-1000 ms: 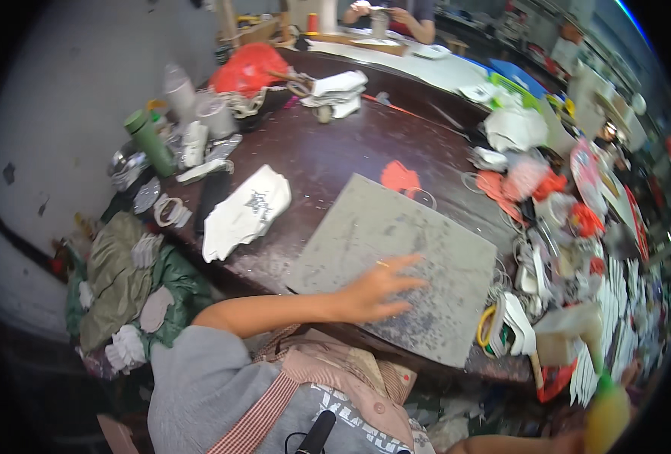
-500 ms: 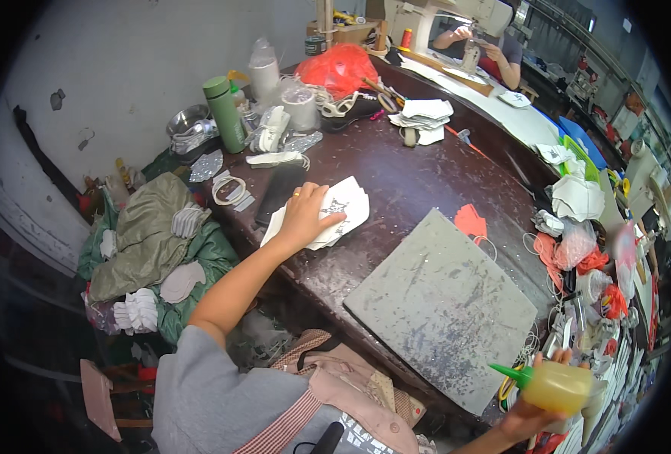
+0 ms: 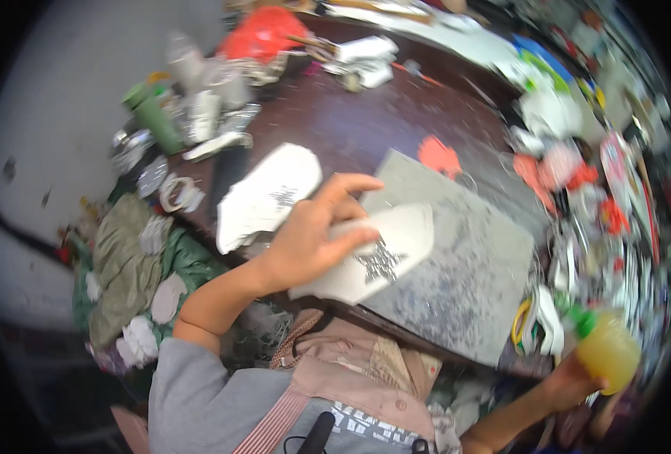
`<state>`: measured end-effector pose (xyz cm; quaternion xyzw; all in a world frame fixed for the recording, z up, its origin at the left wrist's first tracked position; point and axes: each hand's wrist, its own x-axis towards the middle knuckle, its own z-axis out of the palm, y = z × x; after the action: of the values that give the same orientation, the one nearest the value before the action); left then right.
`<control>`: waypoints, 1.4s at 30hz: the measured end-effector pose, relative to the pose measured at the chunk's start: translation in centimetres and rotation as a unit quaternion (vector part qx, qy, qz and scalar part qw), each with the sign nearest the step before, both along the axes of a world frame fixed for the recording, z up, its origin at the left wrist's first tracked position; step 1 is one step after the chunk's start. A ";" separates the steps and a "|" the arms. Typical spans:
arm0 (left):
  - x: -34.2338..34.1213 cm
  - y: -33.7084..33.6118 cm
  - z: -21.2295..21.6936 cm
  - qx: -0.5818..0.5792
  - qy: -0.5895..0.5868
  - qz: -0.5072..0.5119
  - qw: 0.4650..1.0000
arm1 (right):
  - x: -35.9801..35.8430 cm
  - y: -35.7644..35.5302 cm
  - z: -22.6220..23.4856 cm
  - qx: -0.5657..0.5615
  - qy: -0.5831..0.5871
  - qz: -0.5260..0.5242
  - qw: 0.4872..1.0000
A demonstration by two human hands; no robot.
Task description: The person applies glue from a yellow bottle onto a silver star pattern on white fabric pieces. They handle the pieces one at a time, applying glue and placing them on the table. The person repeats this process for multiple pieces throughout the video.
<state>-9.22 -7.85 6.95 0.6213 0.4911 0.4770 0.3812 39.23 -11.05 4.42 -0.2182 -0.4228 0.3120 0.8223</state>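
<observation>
My left hand point(image 3: 316, 231) pinches a flat white cut piece point(image 3: 411, 231) that bears a dark, glittery star. This piece is held over the left part of a grey board point(image 3: 479, 295). Left of my hand, a stack of similar white pieces point(image 3: 256, 193) lies on the dark table, its top one also marked with a dark pattern. At the lower right, my right hand point(image 3: 574, 382) is wrapped round a squeeze bottle point(image 3: 611, 352) of yellowish liquid with a green nozzle cap. The bottle is tilted and blurred by motion.
A red-orange scrap point(image 3: 439, 157) lies beyond the board. A green flask point(image 3: 154, 121) stands at the back left near a red plastic bag point(image 3: 263, 34). More white pieces point(image 3: 365, 60) lie at the back. Cloth heaps point(image 3: 135, 257) sit left, tangled clutter right.
My left hand has lifted a white piece off the stack and carried it right, over the board. My right hand still grips the bottle. The whole view has shifted.
</observation>
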 end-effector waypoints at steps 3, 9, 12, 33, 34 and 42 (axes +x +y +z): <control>5.3 2.2 -5.4 -0.060 0.035 -0.143 0.987 | 0.0 1.5 -3.6 0.057 0.012 0.023 0.998; 9.3 4.5 -10.5 0.081 0.283 -0.250 0.922 | -7.5 2.3 -5.9 -0.255 -0.154 0.090 0.950; 7.9 5.0 -10.7 0.082 0.287 -0.279 0.913 | -7.8 3.1 -7.4 -0.317 -0.039 0.160 0.934; 7.1 5.1 -11.5 0.170 0.298 -0.220 0.913 | -10.9 8.4 -8.6 -0.402 -0.048 0.141 0.903; 7.1 5.1 -11.5 0.169 0.300 -0.221 0.913 | -11.0 8.6 -8.7 -0.406 -0.050 0.135 0.902; 7.1 5.1 -11.7 0.182 0.305 -0.226 0.907 | -11.1 8.9 -8.9 -0.427 -0.106 0.117 0.890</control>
<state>-2.17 -2.71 -4.72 0.8897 0.3341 0.2460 0.1904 28.17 -2.11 -4.46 -0.5291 -0.3561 0.5318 0.5573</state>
